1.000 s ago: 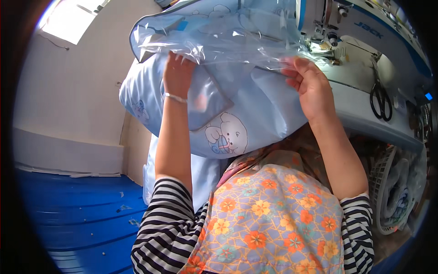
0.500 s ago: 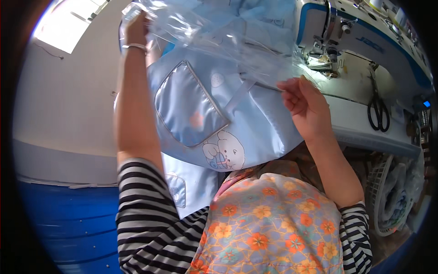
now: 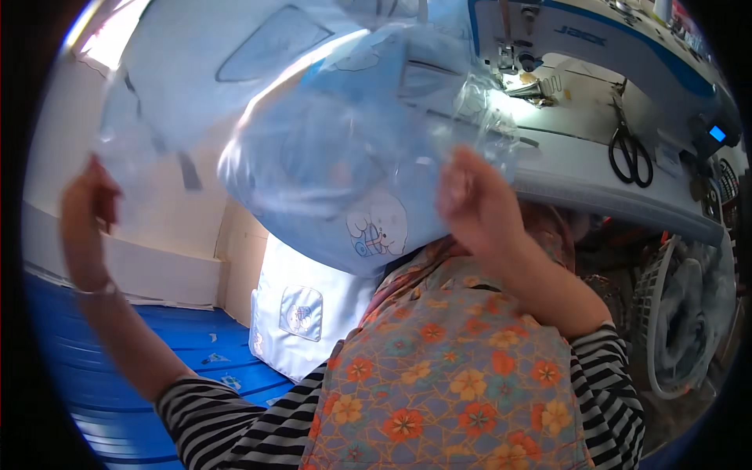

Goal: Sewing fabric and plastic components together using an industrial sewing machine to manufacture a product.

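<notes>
Swinging the left hand (image 3: 92,204) far out and down to the left since the earlier frame, shifting the right hand (image 3: 476,196) inward, and spreading the clear plastic sheet (image 3: 301,157) wide. Pinching the left edge of that thin, glossy, wrinkling film between curled left fingers; blurring too much at the right hand, also curling close by the film, for telling grasp from release. Covering with film one smooth, bulging, satiny blue fabric (image 3: 337,249) in front of the body, left of the counter (image 3: 568,162), and showing one printed white cartoon animal (image 3: 384,225) near its lower edge. Leaving one pale panel (image 3: 270,286) hanging below, bearing one rounded-corner patch (image 3: 301,313).

Counting one blue-trimmed sewing machine (image 3: 583,35), crowding the film's right end; one pair of black-handled scissors (image 3: 630,159) on the counter; one white lattice basket (image 3: 648,313) beneath, holding crumpled clear plastic (image 3: 689,305). Wearing one flowered apron (image 3: 446,376) and two striped sleeves (image 3: 227,415). Standing out at lower left, blue ridged flooring (image 3: 149,337), bearing small scraps (image 3: 215,358).
</notes>
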The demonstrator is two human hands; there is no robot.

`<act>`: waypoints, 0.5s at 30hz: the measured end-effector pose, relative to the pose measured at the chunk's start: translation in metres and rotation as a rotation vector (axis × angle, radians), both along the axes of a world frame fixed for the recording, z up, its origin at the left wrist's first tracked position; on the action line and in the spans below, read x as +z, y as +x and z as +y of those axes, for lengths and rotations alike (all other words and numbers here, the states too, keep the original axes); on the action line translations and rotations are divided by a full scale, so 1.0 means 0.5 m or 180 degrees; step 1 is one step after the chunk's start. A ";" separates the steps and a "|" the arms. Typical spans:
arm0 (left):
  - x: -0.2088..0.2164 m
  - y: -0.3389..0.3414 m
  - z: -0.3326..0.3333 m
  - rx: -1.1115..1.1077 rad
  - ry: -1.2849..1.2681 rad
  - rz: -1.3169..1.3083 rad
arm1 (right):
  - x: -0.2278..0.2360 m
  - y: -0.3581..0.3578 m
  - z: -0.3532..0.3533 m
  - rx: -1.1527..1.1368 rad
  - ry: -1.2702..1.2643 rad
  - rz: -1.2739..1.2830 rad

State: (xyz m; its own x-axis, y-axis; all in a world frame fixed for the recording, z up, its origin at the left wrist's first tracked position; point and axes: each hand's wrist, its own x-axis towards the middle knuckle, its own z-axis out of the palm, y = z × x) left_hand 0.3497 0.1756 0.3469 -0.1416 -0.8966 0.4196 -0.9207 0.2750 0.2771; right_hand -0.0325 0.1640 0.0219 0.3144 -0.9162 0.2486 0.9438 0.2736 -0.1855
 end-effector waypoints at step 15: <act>-0.469 -0.330 -0.141 -0.1667 -0.0567 -0.0007 | -0.111 0.001 0.083 -0.0792 0.0660 0.1491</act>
State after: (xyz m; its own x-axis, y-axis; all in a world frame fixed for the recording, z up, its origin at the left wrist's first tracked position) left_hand 0.1847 0.1053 0.1122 -0.5506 -0.6214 0.5575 -0.6488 0.7387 0.1827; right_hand -0.0319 0.2057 -0.0338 0.1163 -0.9915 -0.0585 0.8143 0.1289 -0.5660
